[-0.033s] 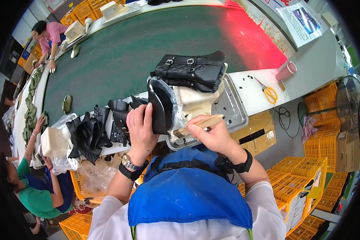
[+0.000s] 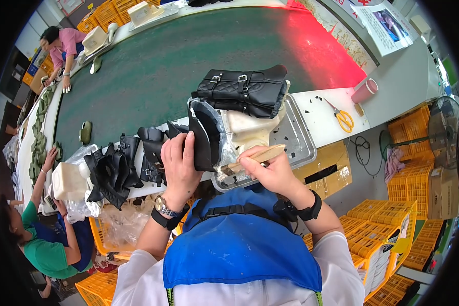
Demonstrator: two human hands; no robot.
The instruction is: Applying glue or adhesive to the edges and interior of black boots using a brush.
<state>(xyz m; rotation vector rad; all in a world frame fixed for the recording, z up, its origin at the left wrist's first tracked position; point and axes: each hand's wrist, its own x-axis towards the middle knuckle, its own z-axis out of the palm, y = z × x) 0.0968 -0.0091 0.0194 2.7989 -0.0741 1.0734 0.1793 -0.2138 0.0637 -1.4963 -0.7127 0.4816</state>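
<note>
My left hand [image 2: 180, 166] grips a black boot upper [image 2: 203, 145] by its side, holding it upright with its opening and pale, wet-looking lining edge facing right. Pinched in my right hand [image 2: 271, 172] is a wooden-handled brush [image 2: 262, 153]. Its whitish bristles touch or nearly touch the upper's lower edge. Behind the brush a cream plastic container [image 2: 247, 124] stands in a metal tray [image 2: 305, 130]. Across its top lies a second black upper [image 2: 239, 87] with quilting and buckles. More black uppers [image 2: 112, 173] are bunched to the left of my left hand.
A green conveyor belt [image 2: 153, 66] runs beyond the white ledge. Yellow-handled scissors [image 2: 345, 121] and a pink cup [image 2: 365, 91] sit at right. Orange crates [image 2: 377, 224] and a cardboard box [image 2: 331, 168] stand below. Co-workers in green [image 2: 48, 250] and pink [image 2: 70, 41] are at left.
</note>
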